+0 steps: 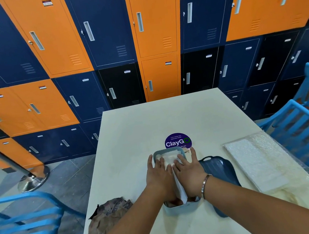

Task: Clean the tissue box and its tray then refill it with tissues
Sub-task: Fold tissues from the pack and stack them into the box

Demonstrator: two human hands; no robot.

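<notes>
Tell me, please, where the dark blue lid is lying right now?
The dark blue lid lies on the table, right of the tissue box, partly under the right forearm, with the plastic tissue pack further right.

My left hand (pixel 160 174) and right hand (pixel 188 174) are lying flat, side by side, filling the open tissue box (pixel 177 205). Its dark lid (pixel 219 169) is crowding my right wrist, and a plastic tissue pack (pixel 258 163) is blocking the table's (pixel 141 122) right edge. A crumpled rag (pixel 107 213) is sitting near-left. Beyond the ClayGo sticker (pixel 178 141), the tabletop is lying open.
</notes>
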